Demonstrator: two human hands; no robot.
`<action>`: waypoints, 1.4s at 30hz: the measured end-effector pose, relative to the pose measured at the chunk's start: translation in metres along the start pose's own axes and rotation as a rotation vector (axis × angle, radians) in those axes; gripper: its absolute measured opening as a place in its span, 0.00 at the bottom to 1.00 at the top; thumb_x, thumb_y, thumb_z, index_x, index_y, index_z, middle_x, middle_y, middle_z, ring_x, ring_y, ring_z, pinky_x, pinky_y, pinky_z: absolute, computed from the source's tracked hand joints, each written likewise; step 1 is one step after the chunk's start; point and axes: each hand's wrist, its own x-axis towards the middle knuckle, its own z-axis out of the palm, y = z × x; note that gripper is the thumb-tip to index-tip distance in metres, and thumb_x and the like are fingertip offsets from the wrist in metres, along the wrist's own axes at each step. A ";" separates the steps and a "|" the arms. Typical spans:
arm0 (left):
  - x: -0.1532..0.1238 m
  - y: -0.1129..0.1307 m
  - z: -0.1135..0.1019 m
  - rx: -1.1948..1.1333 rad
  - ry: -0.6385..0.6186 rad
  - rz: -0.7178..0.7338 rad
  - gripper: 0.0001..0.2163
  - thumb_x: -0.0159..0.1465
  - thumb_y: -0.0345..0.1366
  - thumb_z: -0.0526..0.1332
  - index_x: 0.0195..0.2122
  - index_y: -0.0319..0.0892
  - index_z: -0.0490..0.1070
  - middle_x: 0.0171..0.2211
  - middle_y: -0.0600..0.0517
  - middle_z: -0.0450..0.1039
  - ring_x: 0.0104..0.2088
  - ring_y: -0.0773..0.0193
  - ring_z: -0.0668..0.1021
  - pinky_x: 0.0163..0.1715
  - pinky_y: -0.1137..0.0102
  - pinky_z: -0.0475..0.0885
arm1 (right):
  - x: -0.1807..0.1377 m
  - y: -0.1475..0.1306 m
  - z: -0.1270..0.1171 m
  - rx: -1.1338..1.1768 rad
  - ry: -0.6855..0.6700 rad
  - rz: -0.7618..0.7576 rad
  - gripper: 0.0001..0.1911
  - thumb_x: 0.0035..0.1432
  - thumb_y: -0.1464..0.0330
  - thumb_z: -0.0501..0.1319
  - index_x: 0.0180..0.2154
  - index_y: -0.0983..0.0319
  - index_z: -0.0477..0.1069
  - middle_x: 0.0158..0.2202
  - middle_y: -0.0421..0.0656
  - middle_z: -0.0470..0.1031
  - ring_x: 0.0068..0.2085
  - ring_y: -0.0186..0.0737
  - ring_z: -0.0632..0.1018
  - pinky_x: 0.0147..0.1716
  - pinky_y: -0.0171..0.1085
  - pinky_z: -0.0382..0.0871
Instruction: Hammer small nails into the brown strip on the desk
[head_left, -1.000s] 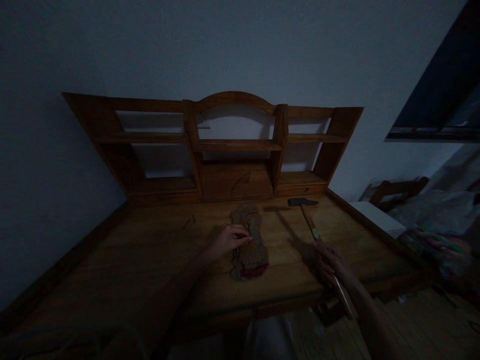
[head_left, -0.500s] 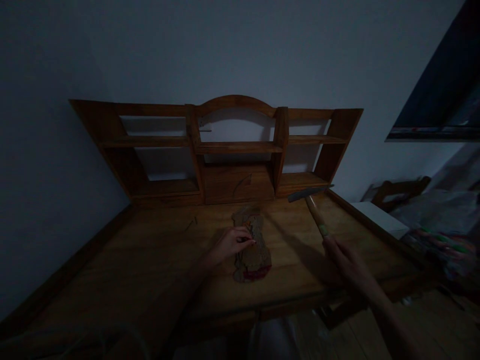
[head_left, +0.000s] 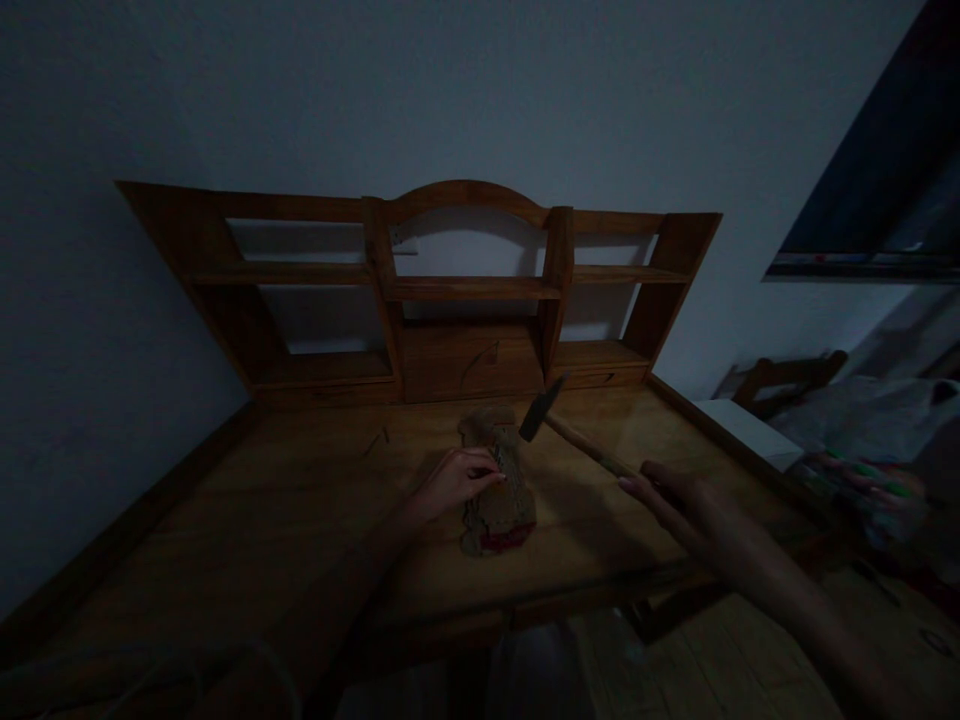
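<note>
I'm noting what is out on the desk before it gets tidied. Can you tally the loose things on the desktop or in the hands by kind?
Hammer, in the right hand: 1
Rough wood piece, under the left hand: 1
Small thin dark things, too dim to name: 2
Total: 4

On the desk (head_left: 315,500) in front of you, the flat wooden piece (head_left: 499,480) lies near the middle. Your left hand (head_left: 457,478) rests on its left edge. Your right hand (head_left: 686,500) is to the right, holding the hammer (head_left: 566,430), whose head hangs just above the piece's far right corner. Behind all this, the shelf unit (head_left: 465,290) stands along the far edge. What may be small nails (head_left: 379,440) lie left of the piece.
</note>
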 end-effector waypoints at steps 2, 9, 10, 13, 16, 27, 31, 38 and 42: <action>0.000 0.000 0.000 -0.002 0.005 0.013 0.11 0.62 0.42 0.61 0.33 0.41 0.78 0.33 0.49 0.76 0.34 0.65 0.77 0.33 0.73 0.70 | 0.000 0.000 0.005 -0.033 -0.038 -0.012 0.12 0.59 0.56 0.60 0.31 0.57 0.71 0.23 0.42 0.74 0.25 0.42 0.76 0.24 0.35 0.63; 0.000 0.005 -0.003 -0.024 -0.015 0.024 0.11 0.63 0.42 0.60 0.34 0.40 0.77 0.33 0.49 0.76 0.34 0.65 0.77 0.32 0.74 0.70 | -0.004 -0.024 0.006 -0.167 -0.081 -0.052 0.19 0.63 0.52 0.52 0.31 0.58 0.71 0.20 0.41 0.74 0.24 0.44 0.78 0.22 0.34 0.63; -0.001 0.004 -0.003 -0.024 -0.015 0.023 0.11 0.63 0.42 0.60 0.34 0.40 0.77 0.33 0.49 0.76 0.34 0.65 0.77 0.32 0.74 0.70 | -0.004 -0.025 0.006 -0.188 -0.079 -0.058 0.19 0.63 0.52 0.51 0.31 0.58 0.71 0.20 0.42 0.74 0.25 0.44 0.78 0.22 0.34 0.64; -0.001 0.003 -0.002 -0.031 -0.005 0.017 0.11 0.63 0.41 0.60 0.34 0.41 0.77 0.33 0.50 0.76 0.35 0.66 0.77 0.32 0.75 0.70 | -0.003 -0.020 0.008 -0.231 -0.062 -0.068 0.20 0.64 0.53 0.50 0.32 0.58 0.71 0.21 0.42 0.75 0.25 0.44 0.79 0.22 0.35 0.64; -0.001 0.002 -0.002 -0.028 -0.007 0.015 0.10 0.63 0.41 0.60 0.34 0.41 0.78 0.33 0.50 0.76 0.34 0.66 0.77 0.32 0.75 0.70 | -0.003 -0.009 0.010 -0.265 -0.047 -0.051 0.18 0.64 0.54 0.51 0.34 0.58 0.71 0.22 0.42 0.76 0.26 0.45 0.79 0.22 0.35 0.64; 0.000 0.000 -0.002 -0.046 -0.014 0.029 0.11 0.63 0.42 0.60 0.33 0.39 0.77 0.33 0.49 0.76 0.34 0.65 0.77 0.30 0.76 0.70 | -0.007 -0.010 0.006 -0.218 -0.106 -0.043 0.17 0.65 0.54 0.51 0.34 0.58 0.70 0.25 0.42 0.77 0.27 0.44 0.79 0.23 0.35 0.64; 0.000 0.000 -0.002 -0.042 -0.016 0.020 0.12 0.63 0.42 0.60 0.34 0.40 0.78 0.33 0.49 0.76 0.35 0.65 0.77 0.30 0.75 0.71 | -0.007 -0.007 0.007 -0.191 -0.111 -0.052 0.18 0.65 0.55 0.50 0.33 0.58 0.70 0.24 0.42 0.77 0.27 0.43 0.79 0.24 0.35 0.65; -0.001 -0.002 0.001 -0.046 -0.004 0.025 0.11 0.63 0.42 0.60 0.33 0.40 0.78 0.33 0.49 0.76 0.34 0.65 0.77 0.30 0.74 0.71 | -0.004 -0.005 0.003 -0.221 -0.133 -0.008 0.13 0.65 0.59 0.51 0.33 0.57 0.69 0.25 0.40 0.77 0.28 0.41 0.80 0.25 0.34 0.64; -0.001 -0.002 0.001 -0.033 0.002 0.036 0.10 0.63 0.41 0.60 0.35 0.41 0.78 0.34 0.50 0.76 0.33 0.66 0.77 0.30 0.74 0.71 | -0.003 -0.010 0.003 -0.252 -0.137 -0.007 0.12 0.65 0.59 0.51 0.33 0.57 0.68 0.26 0.41 0.77 0.29 0.42 0.80 0.26 0.35 0.63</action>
